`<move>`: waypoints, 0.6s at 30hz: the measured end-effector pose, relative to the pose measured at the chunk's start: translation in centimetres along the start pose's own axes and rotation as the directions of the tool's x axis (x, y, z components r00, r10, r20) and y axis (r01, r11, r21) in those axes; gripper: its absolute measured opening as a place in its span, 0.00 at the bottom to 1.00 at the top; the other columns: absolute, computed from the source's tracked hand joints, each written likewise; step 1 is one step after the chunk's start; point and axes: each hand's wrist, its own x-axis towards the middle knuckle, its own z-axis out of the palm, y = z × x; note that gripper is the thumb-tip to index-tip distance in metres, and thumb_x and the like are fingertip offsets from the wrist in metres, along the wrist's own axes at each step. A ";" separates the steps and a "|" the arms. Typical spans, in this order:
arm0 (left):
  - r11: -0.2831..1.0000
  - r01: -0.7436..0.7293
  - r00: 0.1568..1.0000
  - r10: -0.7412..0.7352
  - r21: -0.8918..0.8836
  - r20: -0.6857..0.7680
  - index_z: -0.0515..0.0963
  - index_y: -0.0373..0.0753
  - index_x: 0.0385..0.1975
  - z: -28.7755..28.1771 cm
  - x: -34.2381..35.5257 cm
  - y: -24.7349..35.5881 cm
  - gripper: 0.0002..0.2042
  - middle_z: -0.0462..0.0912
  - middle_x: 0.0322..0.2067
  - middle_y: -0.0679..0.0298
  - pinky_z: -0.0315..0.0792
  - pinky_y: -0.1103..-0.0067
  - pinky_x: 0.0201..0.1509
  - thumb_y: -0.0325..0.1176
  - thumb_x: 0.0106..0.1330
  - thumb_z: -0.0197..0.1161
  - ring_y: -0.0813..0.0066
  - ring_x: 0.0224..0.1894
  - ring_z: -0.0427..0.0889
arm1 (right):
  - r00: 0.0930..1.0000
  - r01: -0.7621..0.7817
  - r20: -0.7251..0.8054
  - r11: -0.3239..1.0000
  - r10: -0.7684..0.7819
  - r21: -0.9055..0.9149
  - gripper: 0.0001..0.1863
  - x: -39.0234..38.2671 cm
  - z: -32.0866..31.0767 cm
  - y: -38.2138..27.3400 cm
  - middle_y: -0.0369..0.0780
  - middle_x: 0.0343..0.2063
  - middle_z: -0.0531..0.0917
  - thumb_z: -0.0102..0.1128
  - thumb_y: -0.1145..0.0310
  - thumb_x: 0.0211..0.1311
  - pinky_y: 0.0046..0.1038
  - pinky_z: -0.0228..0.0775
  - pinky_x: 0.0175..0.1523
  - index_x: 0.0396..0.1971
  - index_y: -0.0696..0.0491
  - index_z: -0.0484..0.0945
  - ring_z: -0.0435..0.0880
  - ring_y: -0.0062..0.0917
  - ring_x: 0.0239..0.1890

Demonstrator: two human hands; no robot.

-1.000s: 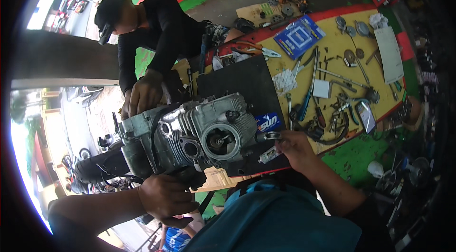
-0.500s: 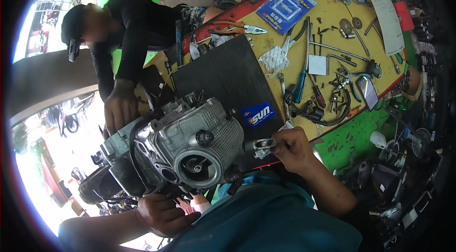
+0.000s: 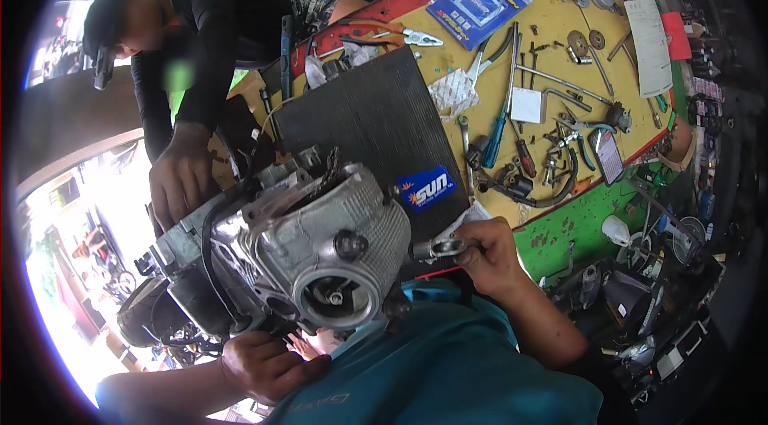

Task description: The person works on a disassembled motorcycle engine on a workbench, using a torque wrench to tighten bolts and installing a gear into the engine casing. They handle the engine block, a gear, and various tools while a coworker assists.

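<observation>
In front of me a grey metal engine (image 3: 340,221) with a round opening leans over the edge of a black ribbed board (image 3: 364,117). My right hand (image 3: 492,257) is closed around what looks like a ratchet wrench (image 3: 448,246). Its rounded metal head and short dark socket end point at the engine's right side; the fingers hide its handle. Below the engine, my left hand (image 3: 272,367) has its fingers curled in, and what they grip is hidden. Across the engine, a co-worker's hand (image 3: 182,177) rests on its far-left part.
A yellow, red-edged table (image 3: 448,65) carries pliers (image 3: 400,35), a blue package (image 3: 478,5), a blue-handled screwdriver (image 3: 496,141), a phone (image 3: 606,157) and several loose parts. The co-worker in black (image 3: 216,33) leans in from the far left. Shelves with parts line the right side.
The ratchet wrench's head has turned, its ring showing less face-on. The engine sits slightly lower in view and the table slightly further left. Both my hands keep nearly the same place.
</observation>
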 end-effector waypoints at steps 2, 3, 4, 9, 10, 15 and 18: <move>1.000 -0.001 1.000 0.001 -0.003 0.029 0.88 0.49 0.39 0.0 -0.2 -0.2 0.11 0.77 0.14 0.81 0.61 0.86 0.19 0.37 0.55 0.69 0.89 0.15 0.74 | 0.998 -0.066 -0.017 0.998 0.066 0.006 0.13 -0.6 0.2 -0.2 0.42 0.17 0.81 0.71 0.65 0.63 0.26 0.68 0.30 0.27 0.60 0.85 0.80 0.21 0.22; 1.000 -0.013 1.000 0.013 -0.002 0.006 0.88 0.49 0.38 0.1 -0.2 -0.4 0.11 0.78 0.15 0.81 0.61 0.86 0.19 0.37 0.56 0.69 0.89 0.15 0.74 | 0.995 -0.092 -0.032 0.996 0.092 0.008 0.14 -0.8 0.3 -0.3 0.41 0.17 0.80 0.70 0.63 0.64 0.27 0.68 0.30 0.27 0.60 0.85 0.79 0.20 0.22; 1.000 -0.026 1.000 0.026 -0.001 -0.016 0.88 0.49 0.38 0.2 0.0 -0.8 0.10 0.78 0.15 0.81 0.61 0.85 0.19 0.37 0.56 0.69 0.88 0.15 0.74 | 0.992 -0.118 -0.049 0.993 0.118 0.011 0.15 -1.2 0.5 -0.4 0.40 0.16 0.80 0.70 0.62 0.65 0.27 0.67 0.29 0.28 0.61 0.85 0.78 0.19 0.22; 1.000 -0.016 0.999 0.015 -0.011 -0.040 0.88 0.47 0.38 0.3 0.1 -0.3 0.09 0.80 0.16 0.80 0.60 0.85 0.18 0.38 0.58 0.70 0.88 0.15 0.74 | 0.995 -0.083 -0.047 0.997 0.083 0.010 0.21 -1.0 0.6 -0.1 0.36 0.15 0.77 0.69 0.55 0.68 0.27 0.64 0.29 0.28 0.61 0.85 0.72 0.16 0.22; 1.000 -0.029 0.999 0.028 -0.012 -0.044 0.88 0.47 0.38 0.3 0.3 -0.3 0.10 0.79 0.16 0.80 0.60 0.85 0.18 0.38 0.58 0.70 0.88 0.15 0.74 | 0.995 -0.068 -0.063 0.996 0.071 0.054 0.22 -1.2 0.8 0.1 0.36 0.15 0.77 0.68 0.53 0.69 0.27 0.63 0.28 0.28 0.61 0.85 0.71 0.15 0.22; 0.999 -0.038 0.998 0.037 -0.014 -0.050 0.88 0.46 0.39 0.3 0.0 0.2 0.10 0.75 0.14 0.80 0.61 0.84 0.18 0.39 0.59 0.70 0.87 0.15 0.74 | 0.982 -0.167 -0.103 0.985 0.161 -0.044 0.25 -2.2 1.2 -0.5 0.34 0.15 0.74 0.66 0.51 0.71 0.28 0.60 0.28 0.27 0.62 0.84 0.68 0.15 0.23; 0.997 -0.056 0.997 0.053 -0.046 -0.048 0.88 0.46 0.40 0.2 -0.2 -0.1 0.11 0.73 0.14 0.79 0.63 0.83 0.18 0.41 0.60 0.70 0.85 0.15 0.75 | 0.951 -0.270 -0.163 0.963 0.262 -0.025 0.27 -3.2 1.9 -1.9 0.33 0.15 0.73 0.65 0.50 0.72 0.28 0.59 0.28 0.26 0.62 0.83 0.67 0.15 0.23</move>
